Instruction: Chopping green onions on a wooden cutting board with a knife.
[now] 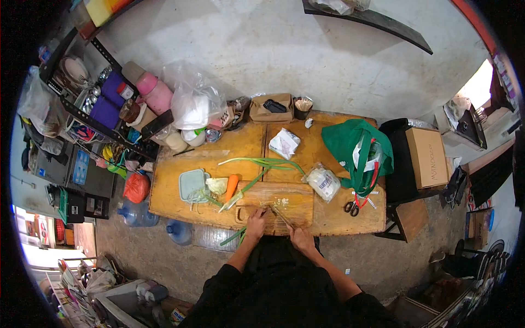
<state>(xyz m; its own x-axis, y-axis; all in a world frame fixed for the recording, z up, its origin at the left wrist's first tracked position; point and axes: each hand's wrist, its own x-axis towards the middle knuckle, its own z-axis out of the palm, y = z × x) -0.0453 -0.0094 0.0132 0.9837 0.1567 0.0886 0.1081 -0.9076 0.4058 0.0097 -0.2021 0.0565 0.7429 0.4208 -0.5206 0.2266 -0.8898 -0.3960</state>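
My right hand grips a knife at the front edge of a wooden cutting board. The blade slants up and left across the board. Close to the knife's tip, my left hand rests on the board with fingers bent down; whatever lies under the fingertips is too small to make out. Pale chopped bits lie just beyond the blade. Left of the board are a carrot, a cabbage piece and leeks or spring onions. Green stalks hang over the table edge beside my left forearm.
On the wooden table stand a pale plastic container, a white packet, scissors and a green bag. A cardboard box stands to the right. Water jugs sit on the floor, left.
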